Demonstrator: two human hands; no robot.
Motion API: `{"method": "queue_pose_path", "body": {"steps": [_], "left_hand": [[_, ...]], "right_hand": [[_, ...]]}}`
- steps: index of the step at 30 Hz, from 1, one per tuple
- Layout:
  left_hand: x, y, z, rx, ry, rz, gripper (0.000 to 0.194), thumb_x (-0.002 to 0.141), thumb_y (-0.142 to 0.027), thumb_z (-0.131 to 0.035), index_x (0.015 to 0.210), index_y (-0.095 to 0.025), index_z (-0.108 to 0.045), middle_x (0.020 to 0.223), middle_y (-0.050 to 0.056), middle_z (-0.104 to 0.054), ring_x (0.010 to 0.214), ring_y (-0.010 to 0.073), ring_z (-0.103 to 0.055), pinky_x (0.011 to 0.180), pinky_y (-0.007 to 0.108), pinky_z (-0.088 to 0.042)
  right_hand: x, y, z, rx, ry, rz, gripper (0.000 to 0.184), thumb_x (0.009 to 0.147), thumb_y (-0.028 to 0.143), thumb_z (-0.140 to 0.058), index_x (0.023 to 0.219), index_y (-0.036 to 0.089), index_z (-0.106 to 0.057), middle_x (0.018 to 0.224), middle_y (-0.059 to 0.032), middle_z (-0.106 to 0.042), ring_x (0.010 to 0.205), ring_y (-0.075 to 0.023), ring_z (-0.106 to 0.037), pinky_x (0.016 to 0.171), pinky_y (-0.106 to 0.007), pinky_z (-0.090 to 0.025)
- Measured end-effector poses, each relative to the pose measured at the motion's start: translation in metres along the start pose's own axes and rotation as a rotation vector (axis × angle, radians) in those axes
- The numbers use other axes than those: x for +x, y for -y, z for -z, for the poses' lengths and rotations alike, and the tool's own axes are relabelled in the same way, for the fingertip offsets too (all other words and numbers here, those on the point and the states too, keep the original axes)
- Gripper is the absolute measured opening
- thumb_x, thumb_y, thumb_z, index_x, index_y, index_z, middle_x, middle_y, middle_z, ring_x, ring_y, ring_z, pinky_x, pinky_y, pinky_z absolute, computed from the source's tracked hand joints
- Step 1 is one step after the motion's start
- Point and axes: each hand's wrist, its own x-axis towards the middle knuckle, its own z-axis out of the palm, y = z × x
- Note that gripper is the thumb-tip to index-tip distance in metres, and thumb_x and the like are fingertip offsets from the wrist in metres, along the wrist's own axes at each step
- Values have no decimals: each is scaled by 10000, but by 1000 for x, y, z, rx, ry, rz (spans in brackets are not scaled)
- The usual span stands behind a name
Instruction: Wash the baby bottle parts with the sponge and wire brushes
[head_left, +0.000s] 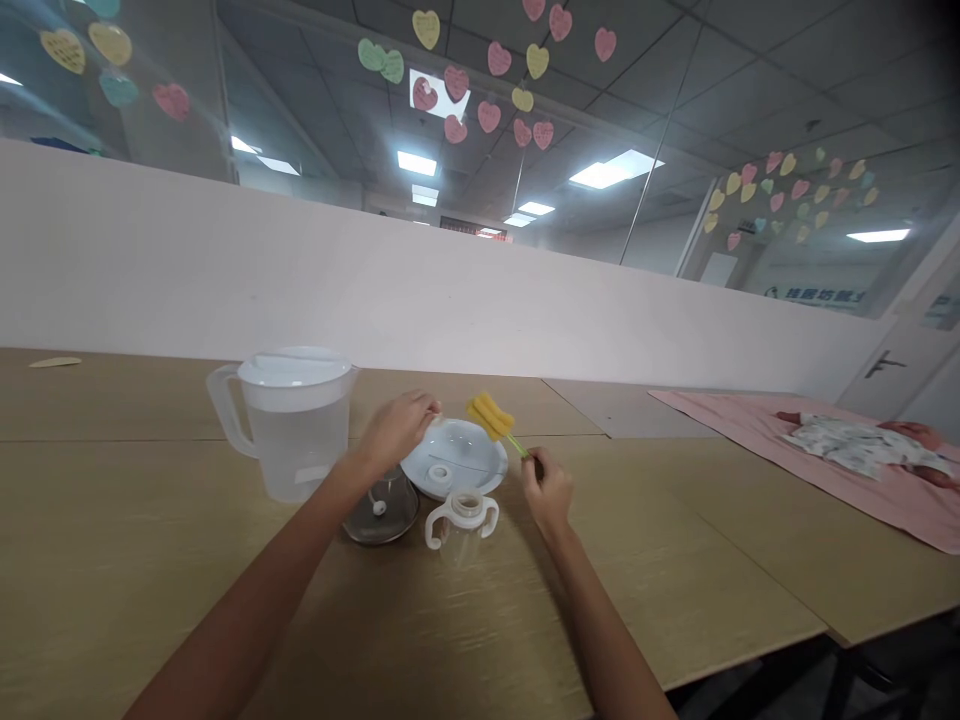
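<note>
My right hand grips the thin green handle of a bottle brush, whose yellow sponge head is held up over the right rim of a white bowl. My left hand is over the bowl's left edge, its fingers pinched together around something small and pale that I cannot make out. A white ring lies in the bowl. In front of it stands a clear baby bottle, uncapped, with two white handles. Partly under my left wrist sits a dark see-through dome-shaped piece with a small white knob-like part.
A lidded plastic pitcher with clear liquid stands left of the bowl on the wooden table. At the right, a doll-like figure in patterned clothes lies on a pink cloth. A white wall runs behind the table.
</note>
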Motion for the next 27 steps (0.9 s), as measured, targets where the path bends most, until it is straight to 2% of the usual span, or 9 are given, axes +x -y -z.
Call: {"method": "queue_pose_path", "body": {"steps": [2,6,9,11,16,21,27], "left_hand": [[-3,14,6,162,60,64,196,773,-172,-411,812,-157,-603,863,79,-630,791,188,-574,701,280,-428],[-11,36,18,221,258,187,177,683,-126,-453,721,-171,-619,752,49,-644,680,167,-578,576,234,-393],[-17,35,19,236,439,212,178,629,-85,-458,669,-167,-611,696,27,-638,628,143,-569,531,214,-359],[-18,28,14,257,514,213,168,592,-64,-472,652,-162,-593,681,21,-630,619,138,-561,513,210,-338],[-21,18,-5,308,569,226,211,536,-107,-578,738,-164,-567,799,43,-631,700,169,-557,511,220,-326],[-26,18,-15,311,692,254,260,500,-168,-651,744,-165,-560,732,19,-634,590,147,-552,478,212,-338],[-23,15,-12,394,658,212,319,521,-196,-656,828,-161,-574,917,83,-627,773,221,-578,570,255,-382]], "right_hand": [[2,0,3,9,-53,-55,211,753,206,-367,675,161,-558,578,-9,-550,502,-121,-463,506,-225,-299],[5,-3,5,-26,-82,-134,227,752,223,-370,673,157,-572,584,-20,-561,515,-131,-469,511,-230,-293],[4,-4,4,-68,-72,-173,240,749,237,-371,691,150,-588,600,-28,-571,532,-137,-471,518,-231,-283],[3,-4,3,-98,-55,-204,259,747,251,-367,701,144,-598,612,-37,-580,542,-142,-472,521,-233,-276],[2,-5,1,-131,-15,-253,300,743,275,-350,704,132,-611,613,-54,-583,539,-145,-459,507,-234,-247],[1,-7,-1,-147,20,-227,281,735,264,-354,684,140,-602,612,-47,-576,539,-137,-445,503,-231,-230],[0,-9,-4,-146,55,-234,259,731,260,-364,664,147,-586,615,-47,-576,546,-134,-436,505,-227,-225]]}}
